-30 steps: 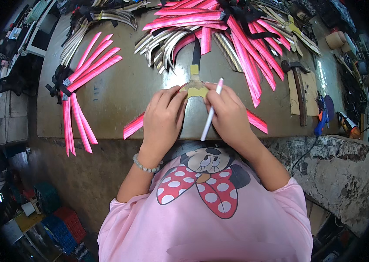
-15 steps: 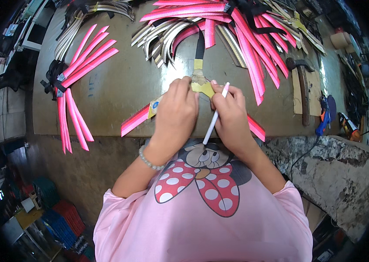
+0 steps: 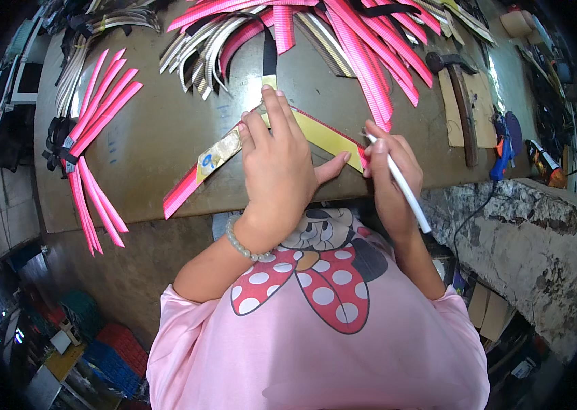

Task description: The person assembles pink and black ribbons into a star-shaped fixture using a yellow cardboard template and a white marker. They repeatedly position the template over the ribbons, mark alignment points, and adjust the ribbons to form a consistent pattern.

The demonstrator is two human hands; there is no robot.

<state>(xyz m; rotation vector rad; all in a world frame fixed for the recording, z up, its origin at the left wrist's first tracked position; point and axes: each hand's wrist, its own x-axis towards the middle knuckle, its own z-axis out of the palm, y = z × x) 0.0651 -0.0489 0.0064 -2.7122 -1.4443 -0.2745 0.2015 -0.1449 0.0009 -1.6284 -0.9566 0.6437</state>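
Note:
A Y-shaped yellow template (image 3: 329, 139) lies on the table in front of me, over pink webbing straps (image 3: 180, 195) that stick out past its lower arms. A black strap (image 3: 270, 56) runs up from its top. My left hand (image 3: 276, 160) presses down on the middle of the template, fingers stretched out and thumb spread toward its right arm; part of the join is hidden under it. In my right hand (image 3: 396, 167) is a slim white pen (image 3: 409, 191), its tip by the end of the template's right arm.
Pink straps in a large pile (image 3: 350, 48) lie at the far side with grey striped ones (image 3: 200, 58). A smaller pink bundle (image 3: 94, 116) is on the left. A hammer (image 3: 465, 109) rests on cardboard at right, beside a blue corded tool (image 3: 503, 154).
My left hand has flattened over the template's middle. The right hand has moved right with the pen, from the join to the right arm's end, uncovering that arm.

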